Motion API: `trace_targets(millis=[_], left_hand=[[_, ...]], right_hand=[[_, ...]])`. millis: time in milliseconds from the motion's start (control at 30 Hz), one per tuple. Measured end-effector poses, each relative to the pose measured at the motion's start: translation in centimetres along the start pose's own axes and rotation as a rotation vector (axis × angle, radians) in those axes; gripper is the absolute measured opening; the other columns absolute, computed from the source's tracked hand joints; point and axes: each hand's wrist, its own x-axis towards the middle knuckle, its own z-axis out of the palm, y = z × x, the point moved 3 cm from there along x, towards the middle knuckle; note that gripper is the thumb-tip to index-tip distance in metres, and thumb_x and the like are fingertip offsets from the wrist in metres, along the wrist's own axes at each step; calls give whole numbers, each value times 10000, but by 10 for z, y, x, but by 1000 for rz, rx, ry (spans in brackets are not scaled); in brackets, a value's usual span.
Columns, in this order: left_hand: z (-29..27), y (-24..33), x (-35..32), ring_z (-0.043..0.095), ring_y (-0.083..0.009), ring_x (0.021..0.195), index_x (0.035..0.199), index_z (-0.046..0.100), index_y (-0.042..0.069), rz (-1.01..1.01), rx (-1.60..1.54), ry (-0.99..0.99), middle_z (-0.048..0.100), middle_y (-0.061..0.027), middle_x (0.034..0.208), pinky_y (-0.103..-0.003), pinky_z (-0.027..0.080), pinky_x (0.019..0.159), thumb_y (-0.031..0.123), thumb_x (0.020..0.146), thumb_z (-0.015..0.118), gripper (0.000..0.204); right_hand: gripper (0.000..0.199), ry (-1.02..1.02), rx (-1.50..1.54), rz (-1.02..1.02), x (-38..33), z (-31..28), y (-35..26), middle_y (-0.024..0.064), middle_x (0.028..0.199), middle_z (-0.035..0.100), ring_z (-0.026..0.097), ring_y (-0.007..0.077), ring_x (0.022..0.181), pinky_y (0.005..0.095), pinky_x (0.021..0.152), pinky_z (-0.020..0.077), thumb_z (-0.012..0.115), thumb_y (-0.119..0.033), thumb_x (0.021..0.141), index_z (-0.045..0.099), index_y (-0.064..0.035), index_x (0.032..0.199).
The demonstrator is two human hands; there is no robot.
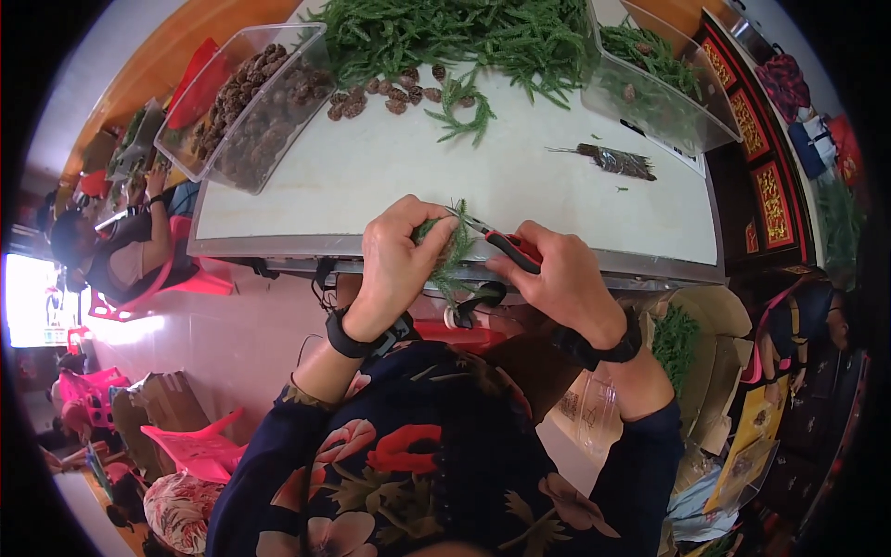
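Observation:
Over the near edge of the white-topped table [371, 176], my left hand [392, 252] pinches a green artificial pine sprig [451, 264] between thumb and fingers. Its needles hang down past the table edge. My right hand [568, 278] is closed around pliers [512, 251] with black and red handles. The plier jaws reach the top of the sprig beside my left thumb; what exactly they grip is too small to tell. Farther back lie a small ring of green sprig [469, 121] and a bundle of dark wires in clear wrap [617, 161].
A clear bin of pine cones [260, 121] stands at the back left, with loose cones [399, 93] beside it. Green sprigs [464, 37] are heaped along the far side. Another clear bin [664, 102] holds greenery at right. A person [130, 241] sits at far left.

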Motion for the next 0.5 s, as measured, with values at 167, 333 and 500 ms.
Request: trace_targets(millis=[167, 333, 500], left_hand=[[-4, -4, 0, 563, -108, 653, 870, 683, -24, -29, -171, 69, 597, -42, 710, -264, 434, 589, 73, 845, 682, 100], [-9, -4, 0, 552, -66, 673, 894, 683, -18, -133, -413, -45, 614, 0, 732, -234, 432, 591, 74, 873, 667, 95], [-7, -7, -5, 553, -37, 702, 928, 676, -1, -370, -813, -203, 635, 19, 783, -199, 438, 624, 78, 893, 658, 89]], right_hand=[[368, 56, 50, -51, -1, 2, -2, 163, 656, 588, 562, 355, 585, 395, 562, 438, 762, -336, 795, 598, -19, 884], [401, 5, 153, -191, 2, -10, 4, 117, 696, 580, 544, 253, 611, 348, 595, 436, 771, -308, 791, 590, -18, 1001], [426, -111, 186, -224, 9, -24, 4, 71, 756, 566, 511, 175, 679, 311, 632, 426, 782, -284, 784, 586, -20, 1056]])
